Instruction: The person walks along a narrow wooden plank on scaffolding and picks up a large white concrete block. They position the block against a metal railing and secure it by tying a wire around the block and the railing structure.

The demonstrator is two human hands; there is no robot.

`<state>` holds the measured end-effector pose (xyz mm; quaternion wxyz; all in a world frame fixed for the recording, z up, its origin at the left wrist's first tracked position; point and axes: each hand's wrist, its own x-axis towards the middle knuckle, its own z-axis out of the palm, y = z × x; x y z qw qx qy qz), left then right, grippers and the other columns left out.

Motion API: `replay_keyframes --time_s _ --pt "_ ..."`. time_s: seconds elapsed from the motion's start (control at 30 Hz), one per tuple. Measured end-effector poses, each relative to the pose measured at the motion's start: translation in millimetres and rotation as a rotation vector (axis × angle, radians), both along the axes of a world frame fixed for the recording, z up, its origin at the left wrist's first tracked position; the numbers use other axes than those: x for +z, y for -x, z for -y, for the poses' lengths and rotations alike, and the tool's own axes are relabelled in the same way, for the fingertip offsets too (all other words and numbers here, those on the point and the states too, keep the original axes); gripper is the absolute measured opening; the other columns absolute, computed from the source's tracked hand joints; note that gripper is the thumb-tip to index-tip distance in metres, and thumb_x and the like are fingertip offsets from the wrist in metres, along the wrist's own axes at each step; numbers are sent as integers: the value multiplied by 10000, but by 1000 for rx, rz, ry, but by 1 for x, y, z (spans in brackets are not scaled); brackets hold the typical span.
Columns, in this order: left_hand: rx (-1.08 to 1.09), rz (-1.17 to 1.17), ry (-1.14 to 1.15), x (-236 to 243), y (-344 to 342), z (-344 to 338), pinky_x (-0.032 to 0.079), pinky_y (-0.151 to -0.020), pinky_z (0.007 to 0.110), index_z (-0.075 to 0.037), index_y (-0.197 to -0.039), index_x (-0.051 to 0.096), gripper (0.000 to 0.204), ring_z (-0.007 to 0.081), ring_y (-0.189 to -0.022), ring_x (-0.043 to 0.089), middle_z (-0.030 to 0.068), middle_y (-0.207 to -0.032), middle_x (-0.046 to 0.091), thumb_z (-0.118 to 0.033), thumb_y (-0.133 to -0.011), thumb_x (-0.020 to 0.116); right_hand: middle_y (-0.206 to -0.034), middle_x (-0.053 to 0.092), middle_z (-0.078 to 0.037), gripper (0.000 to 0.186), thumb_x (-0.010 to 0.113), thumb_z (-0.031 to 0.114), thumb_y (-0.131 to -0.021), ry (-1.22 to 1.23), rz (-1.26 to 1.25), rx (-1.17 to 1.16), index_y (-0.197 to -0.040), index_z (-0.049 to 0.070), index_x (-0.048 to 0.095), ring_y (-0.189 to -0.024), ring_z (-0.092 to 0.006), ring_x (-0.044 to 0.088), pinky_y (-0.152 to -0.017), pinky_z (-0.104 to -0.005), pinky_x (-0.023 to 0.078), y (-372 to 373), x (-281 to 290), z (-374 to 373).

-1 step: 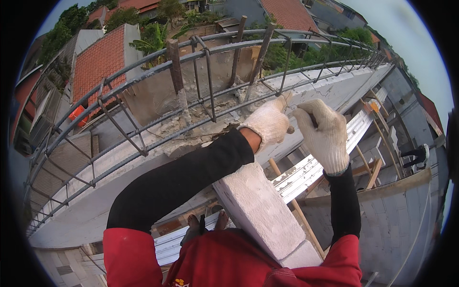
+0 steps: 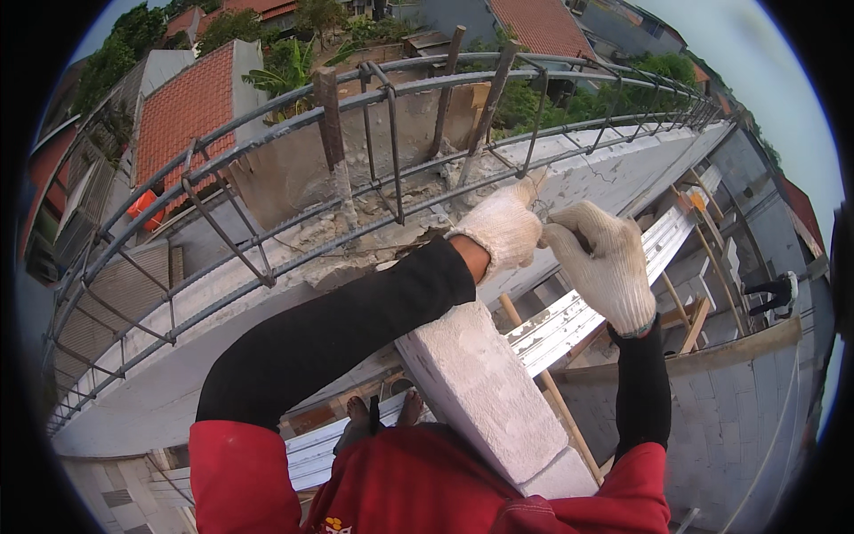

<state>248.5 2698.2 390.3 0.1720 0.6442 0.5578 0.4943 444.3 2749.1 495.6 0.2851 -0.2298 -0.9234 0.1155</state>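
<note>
Both my hands wear off-white knitted gloves and meet just beyond the near bars of a steel rebar cage (image 2: 398, 215) on top of a wall. My left hand (image 2: 501, 228) is closed, its fingers pointing at the lower bar. Beside it, my right hand (image 2: 608, 263) is bent in a pinch, thumb against fingertips. A thin wire (image 2: 542, 206) shows between the two hands, and both seem to grip it; its ends are hard to make out. Under my left forearm a pale block wall (image 2: 485, 383) runs back toward my body.
Upright stakes (image 2: 328, 120) stand within the cage, amid broken mortar (image 2: 342, 258). Below lie a white metal plank (image 2: 560, 334), timber props (image 2: 569, 418) and my bare feet (image 2: 411, 408). Another person (image 2: 783, 292) is far right. Tiled roofs (image 2: 184, 116) lie beyond the wall.
My right hand sits very slightly lower, its fingertips a touch closer to my left hand. The view has shifted a little; otherwise things look the same.
</note>
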Motion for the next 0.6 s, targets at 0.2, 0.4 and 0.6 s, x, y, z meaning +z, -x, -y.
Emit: replay_keyframes --time_s 0.2,0.4,0.6 --pt "-68 319 508 74 -16 15 562 -587 355 -138 -1817 310 911 187 -612 653 200 -1130 809 -29 -978 648 -986 839 -140 282 734 317 -1073 -130 159 -567 -1240 96 789 -921 -343 825 -851 -431 625 -40 -14 -75" --pt "-36 293 546 77 -14 18 662 -657 432 13 -1599 570 686 304 -802 812 229 -1129 812 36 -935 739 -1114 851 -169 460 732 368 -1083 418 -16 -85 -1370 12 789 -1036 -224 794 -924 -372 600 -30 23 -34" --pt "-6 330 503 74 -14 12 676 -748 437 51 -1394 704 423 340 -894 827 221 -1122 819 -52 -983 708 -783 681 -25 448 662 408 -1131 664 15 -45 -1288 27 836 -689 -112 632 -636 -296 518 -1 6 -22"
